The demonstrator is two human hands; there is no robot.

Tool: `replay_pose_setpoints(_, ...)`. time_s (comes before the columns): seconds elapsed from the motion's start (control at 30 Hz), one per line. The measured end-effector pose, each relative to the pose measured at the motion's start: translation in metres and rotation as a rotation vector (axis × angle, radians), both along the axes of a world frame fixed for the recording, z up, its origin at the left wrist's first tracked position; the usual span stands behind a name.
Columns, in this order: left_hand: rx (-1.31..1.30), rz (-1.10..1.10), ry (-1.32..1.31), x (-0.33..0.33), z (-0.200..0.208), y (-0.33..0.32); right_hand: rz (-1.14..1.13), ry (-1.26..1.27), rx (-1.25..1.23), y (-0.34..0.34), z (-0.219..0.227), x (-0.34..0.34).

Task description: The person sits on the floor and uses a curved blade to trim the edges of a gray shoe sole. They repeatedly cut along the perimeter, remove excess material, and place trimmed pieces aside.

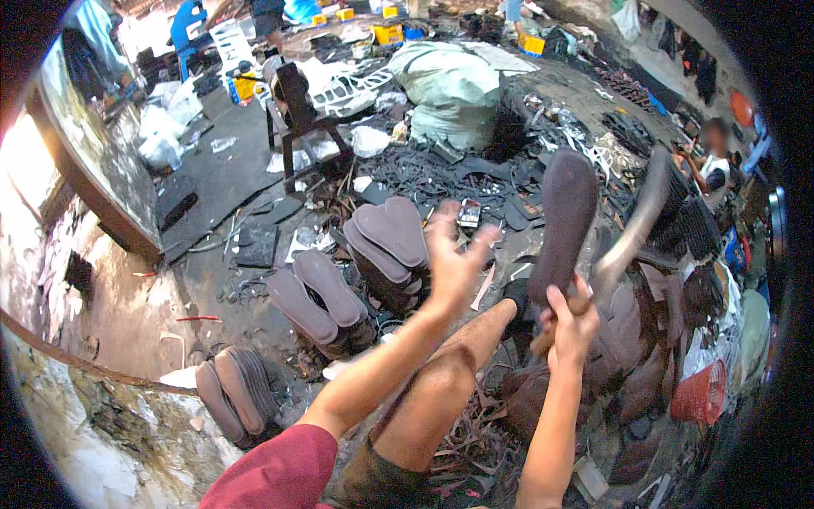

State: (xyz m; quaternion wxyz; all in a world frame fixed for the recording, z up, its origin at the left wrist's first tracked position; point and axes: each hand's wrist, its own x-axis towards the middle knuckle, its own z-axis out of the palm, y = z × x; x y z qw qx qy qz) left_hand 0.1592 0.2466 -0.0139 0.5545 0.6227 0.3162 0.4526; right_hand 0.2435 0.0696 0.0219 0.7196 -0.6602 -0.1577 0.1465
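My right hand [570,327] is closed near the bottom of a dark brown shoe sole [566,212], which stands upright in it. The same hand also grips the wooden handle [541,343] of a long, curved, pale blade-like tool [636,225], blurred by motion, to the right of the sole. My left hand [458,259] is raised and empty, fingers apart and slightly blurred, left of the sole. Stacks of brown soles stand on the ground beyond and left of my left forearm: a far stack [388,240], a middle stack [315,299] and a near stack [236,392].
A heap of brown soles and sheets [623,348] lies right of my right hand, near a red basket [699,394]. Black scraps [475,182] litter the ground ahead. Farther off are a large pale sack [449,93] and a dark metal stand [297,106]. Another person [712,161] sits at far right.
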Motion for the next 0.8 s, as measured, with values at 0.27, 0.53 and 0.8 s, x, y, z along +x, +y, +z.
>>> replay_pose_setpoints(0.27, -0.359, 0.77, 0.599, -0.046, -0.194, 0.183, 0.43, 0.198, -0.204, 0.211, -0.148, 0.076)
replay_pose_setpoints(0.53, -0.596, 0.497, 0.104, -0.071, -0.192, 0.164, 0.867, 0.078, -0.409, 0.268, -0.21, 0.042)
replay_pose_setpoints(0.8, -0.526, 0.63, 0.071, -0.078, -0.193, 0.173, 0.602, -0.252, -0.428, 0.242, -0.187, 0.049)
